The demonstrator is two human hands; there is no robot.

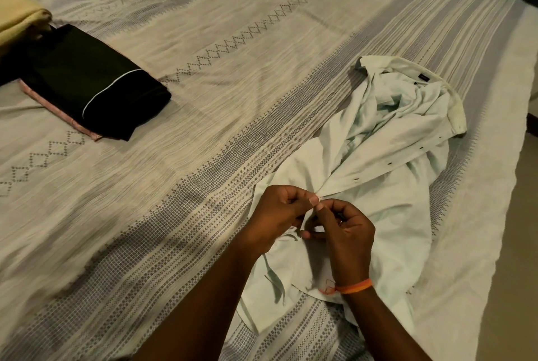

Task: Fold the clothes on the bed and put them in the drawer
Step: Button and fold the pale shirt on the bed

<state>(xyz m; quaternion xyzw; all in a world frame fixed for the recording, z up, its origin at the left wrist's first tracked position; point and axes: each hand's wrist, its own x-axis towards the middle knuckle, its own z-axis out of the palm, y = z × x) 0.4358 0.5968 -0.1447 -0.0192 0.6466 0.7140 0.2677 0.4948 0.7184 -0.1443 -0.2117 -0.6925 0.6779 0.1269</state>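
Note:
A pale mint button-up shirt [387, 139] lies crumpled on the right side of the bed, its collar at the far end and its button placket running down toward me. My left hand [279, 215] and my right hand [346, 229] meet over the shirt's front, near its lower part. Both pinch the fabric of the placket between thumb and fingers. An orange band circles my right wrist. A folded black garment [96, 81] with a thin white stripe rests on a folded pink piece [84, 130] at the left of the bed.
The bedspread [203, 98] is cream with grey woven bands and diamond patterns. A folded yellow cloth [17, 14] lies at the far left edge. The bed's right edge drops to a pale floor [518, 215].

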